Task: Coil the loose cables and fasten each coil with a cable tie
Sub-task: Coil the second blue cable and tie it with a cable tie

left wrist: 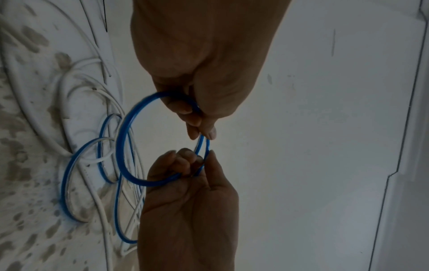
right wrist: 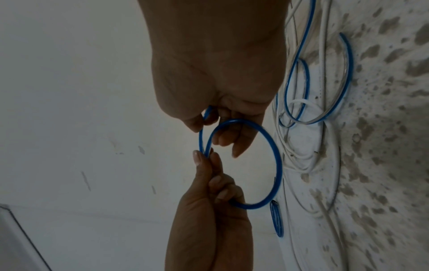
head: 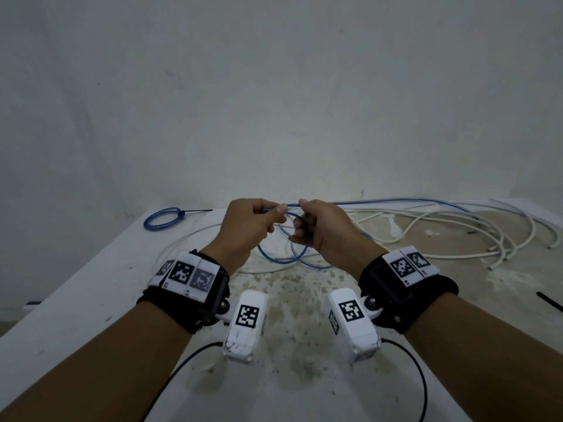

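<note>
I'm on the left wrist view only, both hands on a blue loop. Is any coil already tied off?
Observer: Yes. The head view shows a finished blue coil at the table's far left, fastened with a black cable tie.
Operator: Any spare tie?
Observer: A black strip, likely one, lies at the table's right edge.
Operator: Where does the loose end go?
Observer: From the left hand and right hand, the blue cable runs right, past the white cables.

- Wall (head: 274, 86): plain, off-white, with faint scuffs and marks.
- Table (head: 76, 300): white top, worn through to brown blotches at the centre.
- Lighting: dim, even, without hard shadows.
</note>
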The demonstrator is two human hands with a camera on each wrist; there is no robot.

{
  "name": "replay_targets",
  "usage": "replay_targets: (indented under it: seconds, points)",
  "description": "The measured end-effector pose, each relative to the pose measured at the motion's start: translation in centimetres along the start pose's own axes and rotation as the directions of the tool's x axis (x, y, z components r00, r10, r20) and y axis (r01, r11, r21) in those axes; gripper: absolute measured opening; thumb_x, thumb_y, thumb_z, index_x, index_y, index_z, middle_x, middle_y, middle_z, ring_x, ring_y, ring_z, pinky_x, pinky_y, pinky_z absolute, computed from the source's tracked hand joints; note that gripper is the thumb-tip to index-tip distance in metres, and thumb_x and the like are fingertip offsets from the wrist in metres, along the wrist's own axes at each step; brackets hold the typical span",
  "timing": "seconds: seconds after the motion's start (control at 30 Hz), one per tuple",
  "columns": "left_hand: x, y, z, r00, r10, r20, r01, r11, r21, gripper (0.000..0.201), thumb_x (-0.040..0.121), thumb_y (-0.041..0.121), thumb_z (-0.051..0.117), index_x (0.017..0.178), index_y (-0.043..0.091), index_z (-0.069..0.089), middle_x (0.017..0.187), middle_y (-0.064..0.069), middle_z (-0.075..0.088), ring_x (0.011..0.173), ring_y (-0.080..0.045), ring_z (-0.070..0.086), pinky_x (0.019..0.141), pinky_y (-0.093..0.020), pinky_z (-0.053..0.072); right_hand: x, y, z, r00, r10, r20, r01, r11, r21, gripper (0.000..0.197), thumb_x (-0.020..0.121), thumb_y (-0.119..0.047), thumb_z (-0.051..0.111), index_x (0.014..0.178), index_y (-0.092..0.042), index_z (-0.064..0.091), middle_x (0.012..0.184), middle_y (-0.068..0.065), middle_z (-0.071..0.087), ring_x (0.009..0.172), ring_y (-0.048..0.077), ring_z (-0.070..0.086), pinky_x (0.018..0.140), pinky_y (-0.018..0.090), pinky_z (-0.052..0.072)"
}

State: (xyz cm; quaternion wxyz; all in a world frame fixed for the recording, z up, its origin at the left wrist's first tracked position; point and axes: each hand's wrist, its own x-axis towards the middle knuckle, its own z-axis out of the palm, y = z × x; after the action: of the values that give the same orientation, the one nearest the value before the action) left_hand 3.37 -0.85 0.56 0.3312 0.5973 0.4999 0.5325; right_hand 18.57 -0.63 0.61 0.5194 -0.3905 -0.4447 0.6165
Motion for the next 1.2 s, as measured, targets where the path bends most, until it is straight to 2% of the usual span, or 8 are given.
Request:
replay_targets:
  seconds: [0.27, 0.4, 0.5, 0.73, 0.93, 1.0, 1.1, 1.2]
  points:
    - [-0.1, 0.0, 0.0, 1.0, 0.012, -0.022, -0.011, 0.999, 0.034, 0.026, 0.08, 0.034, 0.077, 0.079, 0.008, 0.074, 0.065, 0.0, 0.071, 0.051, -0.006, 0.053, 0.055, -0.021, 0.045, 0.0, 0.2, -0.3, 0.999, 0.007, 0.039, -0.007, 1.0, -0.001, 0.018, 0.101, -0.018, 0.054, 0.085, -0.01, 0.053, 0.066, 0.007, 0.051, 0.05, 0.014, 0.044, 0.053, 0.028, 0.047]
    - [-0.1, -0.4, -0.2, 0.997, 0.04, -0.06, -0.036, 0.997, 0.071, 0.034, 0.073, 0.042, 0.08, 0.07, 0.009, 0.075, 0.062, -0.002, 0.07, 0.057, -0.013, 0.055, 0.06, -0.028, 0.046, 0.1, 0.5, -0.3, 0.997, -0.06, 0.041, 0.062, 0.997, -0.048, 0.013, 0.1, -0.013, 0.055, 0.111, -0.006, 0.055, 0.066, 0.005, 0.051, 0.048, 0.01, 0.042, 0.05, 0.025, 0.043]
    - [-0.6, -0.1, -0.3, 0.994, 0.085, 0.075, -0.094, 0.989, 0.115, 0.016, 0.082, 0.028, 0.077, 0.087, 0.013, 0.078, 0.064, 0.004, 0.069, 0.056, -0.007, 0.054, 0.056, -0.023, 0.044, 0.5, 0.8, -0.5, 0.993, -0.119, -0.005, 0.118, 0.992, -0.031, 0.025, 0.098, -0.012, 0.057, 0.122, -0.003, 0.055, 0.069, 0.007, 0.055, 0.053, 0.011, 0.05, 0.056, 0.025, 0.051]
    - [-0.5, 0.4, 0.1, 0.999, 0.038, 0.021, -0.041, 0.985, 0.17, 0.018, 0.097, 0.021, 0.058, 0.099, 0.016, 0.074, 0.076, 0.003, 0.074, 0.044, -0.003, 0.049, 0.044, -0.015, 0.039, 0.8, 0.8, -0.1, 0.987, -0.161, -0.006, 0.158, 0.963, 0.22, 0.021, 0.098, -0.009, 0.056, 0.119, -0.004, 0.06, 0.068, 0.004, 0.06, 0.055, 0.011, 0.056, 0.067, 0.027, 0.056]
    - [-0.9, 1.1, 0.3, 0.991, 0.055, 0.119, -0.073, 0.986, 0.149, 0.022, 0.099, 0.01, 0.05, 0.101, 0.019, 0.07, 0.087, 0.0, 0.073, 0.052, -0.009, 0.056, 0.046, -0.022, 0.042, 0.7, 1.5, -0.3, 0.975, -0.221, 0.012, 0.22, 0.974, 0.058, 0.022, 0.097, -0.006, 0.058, 0.119, -0.003, 0.06, 0.072, 0.008, 0.067, 0.069, 0.015, 0.068, 0.068, 0.025, 0.053]
    - [-0.8, 1.3, 0.3, 0.99, 0.062, 0.129, -0.081, 0.986, 0.148, 0.018, 0.097, 0.019, 0.056, 0.093, 0.015, 0.073, 0.081, 0.001, 0.073, 0.054, -0.01, 0.057, 0.046, -0.022, 0.043, 0.6, 1.6, -0.3, 0.971, -0.24, 0.006, 0.24, 0.971, 0.001, 0.021, 0.096, -0.005, 0.06, 0.116, -0.002, 0.062, 0.08, 0.011, 0.07, 0.074, 0.017, 0.068, 0.069, 0.025, 0.053]
    - [-0.6, 1.1, 0.5, 1.0, -0.006, 0.016, 0.005, 0.996, 0.091, 0.032, 0.094, 0.034, 0.061, 0.082, 0.007, 0.073, 0.071, 0.001, 0.072, 0.049, -0.008, 0.054, 0.047, -0.022, 0.043, 0.4, 1.6, -0.1, 0.969, -0.239, 0.064, 0.243, 0.968, -0.061, 0.016, 0.094, -0.006, 0.062, 0.109, -0.001, 0.066, 0.084, 0.009, 0.071, 0.075, 0.014, 0.069, 0.073, 0.024, 0.055]
    - [-0.4, 1.0, 0.6, 0.984, -0.173, -0.032, 0.169, 0.98, -0.107, 0.028, 0.093, 0.029, 0.064, 0.079, 0.006, 0.071, 0.059, 0.004, 0.065, 0.047, -0.007, 0.046, 0.045, -0.018, 0.039, 0.4, 1.6, 0.0, 0.975, -0.203, 0.089, 0.211, 0.973, -0.089, 0.011, 0.093, -0.006, 0.063, 0.103, -0.001, 0.068, 0.082, 0.008, 0.069, 0.074, 0.014, 0.066, 0.076, 0.025, 0.055]
